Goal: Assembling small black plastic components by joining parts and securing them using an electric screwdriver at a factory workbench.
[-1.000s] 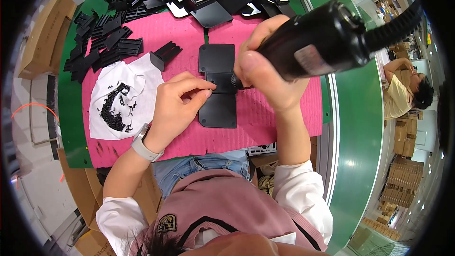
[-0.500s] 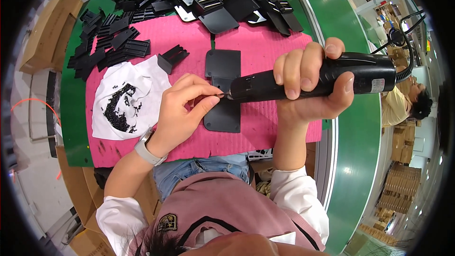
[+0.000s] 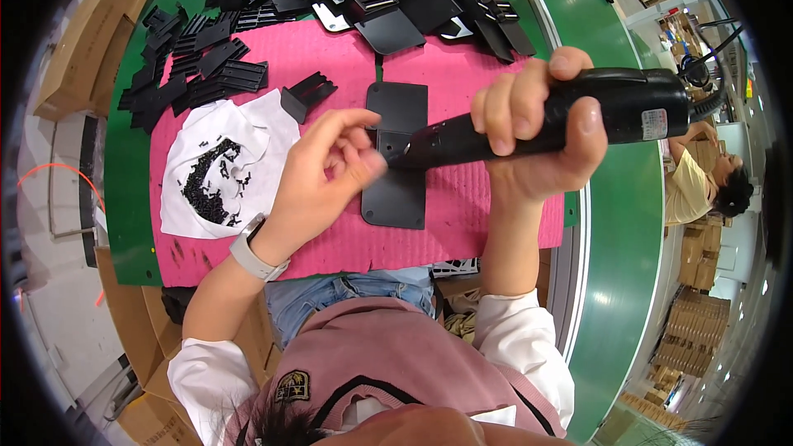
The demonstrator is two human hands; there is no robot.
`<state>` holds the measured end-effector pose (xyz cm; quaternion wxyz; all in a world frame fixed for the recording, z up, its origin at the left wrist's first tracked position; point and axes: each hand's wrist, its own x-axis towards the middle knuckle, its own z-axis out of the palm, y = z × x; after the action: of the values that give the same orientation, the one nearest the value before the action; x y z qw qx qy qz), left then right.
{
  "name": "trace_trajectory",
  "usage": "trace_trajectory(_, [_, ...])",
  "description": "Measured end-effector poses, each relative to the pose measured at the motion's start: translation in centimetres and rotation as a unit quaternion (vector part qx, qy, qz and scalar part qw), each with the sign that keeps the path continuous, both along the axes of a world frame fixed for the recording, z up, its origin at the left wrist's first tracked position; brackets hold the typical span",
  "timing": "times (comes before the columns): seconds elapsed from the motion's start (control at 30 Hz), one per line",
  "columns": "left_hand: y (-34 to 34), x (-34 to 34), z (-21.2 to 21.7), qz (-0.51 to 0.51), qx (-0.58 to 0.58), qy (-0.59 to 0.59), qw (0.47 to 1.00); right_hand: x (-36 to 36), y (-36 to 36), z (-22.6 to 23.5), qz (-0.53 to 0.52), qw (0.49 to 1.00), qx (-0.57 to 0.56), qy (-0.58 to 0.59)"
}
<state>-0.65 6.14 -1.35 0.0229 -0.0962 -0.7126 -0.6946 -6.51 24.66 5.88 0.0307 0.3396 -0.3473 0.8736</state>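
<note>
In the head view, the right hand was closed firmly around a black power screwdriver, which slanted so its nose lay over the middle of a flat black part. That part lay on the pink mat, in front of the person. The left hand was half curled beside the nose, its fingertips blurred; whether they pinched anything small could not be told, nor whether the driver's bit touched the part.

The left fingertips were so near the nose that a slipping bit could have nicked them. The tool's slant could have made the bit skid and scratch the part, and with neither hand plainly pinning it, the part might have turned under the tool. A nudge to the white cloth could have scattered the small black screws.

A pale label on the driver carried print too small to read. The vest had a badge, its lettering not clear either.
</note>
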Motion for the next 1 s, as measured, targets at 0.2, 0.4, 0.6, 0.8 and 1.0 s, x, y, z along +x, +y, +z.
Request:
trace_trajectory(0.2, [-0.5,-0.8,-0.8,-0.017,-0.123,-0.075,0.989,0.4,-1.4,-0.1,-0.034,0.996,0.087,-0.012])
trace_trajectory(0.4, [0.1,-1.0,-1.0,-0.051,-0.158,-0.105,0.981,0.3,-2.4,-0.1,-0.038,0.987,0.159,0.011])
trace_trajectory(0.6, [0.3,-1.0,-1.7,-0.042,-0.104,-0.146,0.983,0.4,-4.0,-0.1,-0.063,0.958,0.264,0.089])
trace_trajectory(0.8, [0.1,-1.0,-1.9,-0.032,-0.124,-0.127,0.984,0.5,-4.6,-0.4,-0.044,0.966,0.248,0.058])
trace_trajectory(1.0, [0.4,-1.0,-1.0,-0.034,-0.15,-0.13,0.98,0.5,-4.1,0.0,-0.063,0.963,0.26,0.026])
